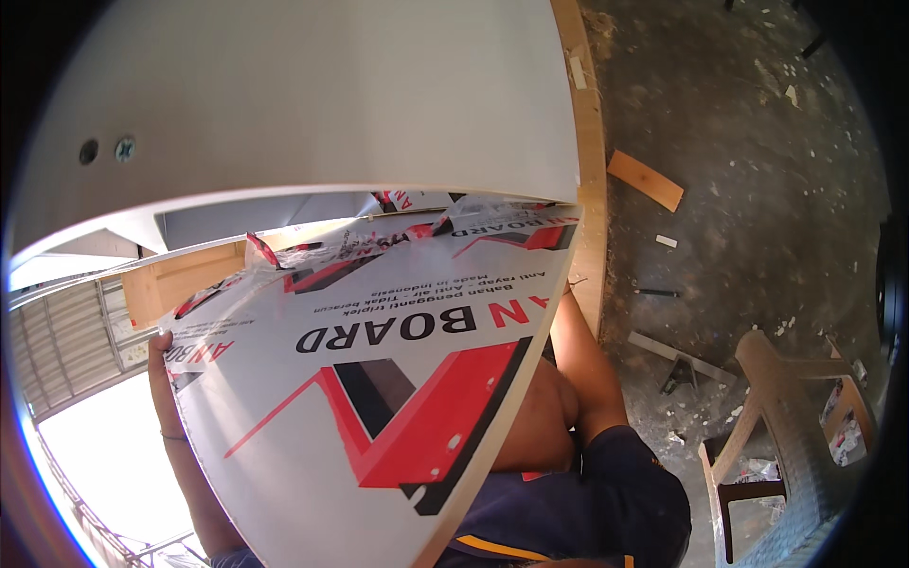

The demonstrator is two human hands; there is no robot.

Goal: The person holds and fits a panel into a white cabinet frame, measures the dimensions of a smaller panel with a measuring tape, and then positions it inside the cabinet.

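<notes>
A large white board (pixel 275 407) wrapped in printed plastic film with red and black shapes stands tilted in front of me. The film is torn and crumpled along the board's far edge. My left hand (pixel 164 344) grips the board's left edge, thumb and fingers closed around it. My right forearm (pixel 589 383) rises beside the board's right edge. My right hand is hidden behind that edge, so its fingers do not show. Beyond the board is a big plain white panel (pixel 331 95) with a cross-head screw (pixel 125 150) and a dark hole (pixel 88 151).
A wooden edge (pixel 592 142) runs along the right of the panel. On the stained concrete floor lie an orange-brown wood offcut (pixel 646 180), a small white strip (pixel 666 241), a dark pen-like stick (pixel 656 292) and a metal square (pixel 682 359). A tan chair (pixel 757 379) stands at the lower right.
</notes>
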